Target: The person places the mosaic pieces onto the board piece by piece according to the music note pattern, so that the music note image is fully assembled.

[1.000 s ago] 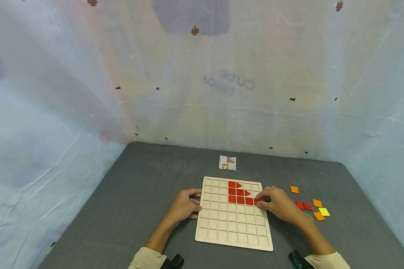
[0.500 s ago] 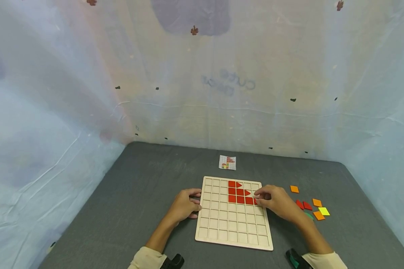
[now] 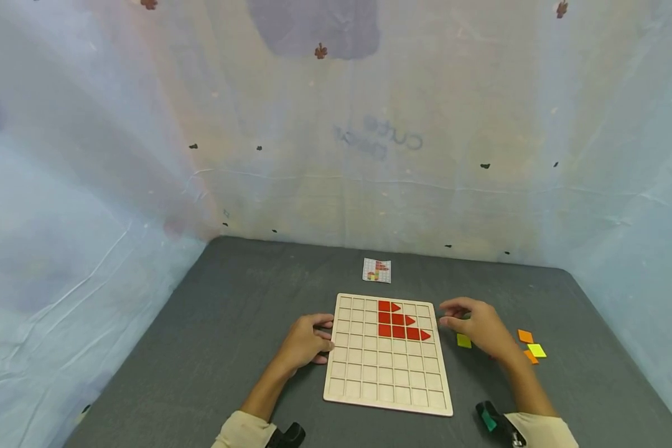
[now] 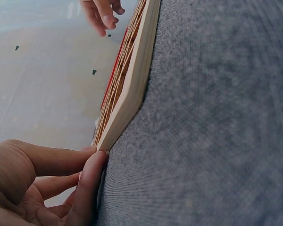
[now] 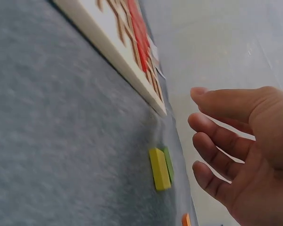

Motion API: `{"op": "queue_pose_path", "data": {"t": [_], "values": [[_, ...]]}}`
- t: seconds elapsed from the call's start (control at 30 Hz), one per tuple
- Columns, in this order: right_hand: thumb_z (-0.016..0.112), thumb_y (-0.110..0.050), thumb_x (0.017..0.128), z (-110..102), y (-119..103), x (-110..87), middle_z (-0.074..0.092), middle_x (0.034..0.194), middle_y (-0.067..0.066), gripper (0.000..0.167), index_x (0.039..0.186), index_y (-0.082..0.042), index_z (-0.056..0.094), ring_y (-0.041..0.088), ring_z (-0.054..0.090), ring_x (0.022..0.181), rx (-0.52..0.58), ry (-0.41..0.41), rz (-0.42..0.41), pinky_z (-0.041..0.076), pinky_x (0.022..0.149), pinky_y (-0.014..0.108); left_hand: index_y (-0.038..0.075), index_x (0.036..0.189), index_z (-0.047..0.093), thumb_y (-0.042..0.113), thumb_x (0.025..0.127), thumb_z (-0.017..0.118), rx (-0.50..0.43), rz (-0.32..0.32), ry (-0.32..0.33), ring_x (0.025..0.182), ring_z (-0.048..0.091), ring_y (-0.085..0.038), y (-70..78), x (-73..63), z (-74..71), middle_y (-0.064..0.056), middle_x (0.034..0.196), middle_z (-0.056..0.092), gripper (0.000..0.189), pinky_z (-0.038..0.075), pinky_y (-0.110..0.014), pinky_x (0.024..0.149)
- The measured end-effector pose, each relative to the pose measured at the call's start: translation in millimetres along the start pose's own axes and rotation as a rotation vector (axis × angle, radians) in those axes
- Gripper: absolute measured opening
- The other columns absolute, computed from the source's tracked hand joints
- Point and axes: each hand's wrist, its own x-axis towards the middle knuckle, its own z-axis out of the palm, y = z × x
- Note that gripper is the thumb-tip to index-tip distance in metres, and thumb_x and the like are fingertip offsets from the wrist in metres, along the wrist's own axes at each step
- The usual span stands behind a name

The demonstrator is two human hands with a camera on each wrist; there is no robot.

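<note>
A pale wooden grid board lies on the grey table. Red square tiles form three rows in its upper part, each ending in a red triangle at the right. My left hand holds the board's left edge; the left wrist view shows thumb and forefinger pinching it. Just off the right edge hovers my right hand, fingers loosely bent and holding nothing. Below its fingertips is a yellow tile, with a green tile beside it in the right wrist view.
A small printed pattern card lies beyond the board. Further right are an orange tile and another yellow tile; my right hand and forearm hide part of that area. Pale sheeting hangs behind the table.
My right hand has let go of the last red triangle, which now lies in the third row, and moved right off the board. The left hand stays at the edge.
</note>
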Motion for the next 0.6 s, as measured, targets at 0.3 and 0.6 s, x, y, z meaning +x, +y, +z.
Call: {"op": "queue_pose_path", "data": {"t": [0.3,0.6], "values": [[0.078,-0.023,0.098,-18.7,18.6,-7.4,0.073,0.113,0.010,0.042,0.134,-0.003,0.069,0.029,0.068,0.102,-0.025,0.093,0.039,0.056,0.078,0.037,-0.007,0.144,0.060,-0.009,0.085,0.075,-0.004,0.004,-0.005,0.101,0.071,-0.024,0.1,0.9,0.1,-0.021,0.132,0.063,0.061,0.066,-0.036,0.060],[0.078,-0.026,0.098,-28.8,43.3,-12.3,0.068,0.128,0.024,0.056,0.145,-0.001,0.060,0.044,0.063,0.117,-0.051,0.123,0.109,0.054,0.089,0.060,-0.006,0.144,0.059,-0.009,0.084,0.075,0.007,0.010,-0.007,0.104,0.070,-0.026,-0.7,2.5,-0.2,-0.021,0.132,0.063,0.062,0.065,-0.037,0.059]]}}
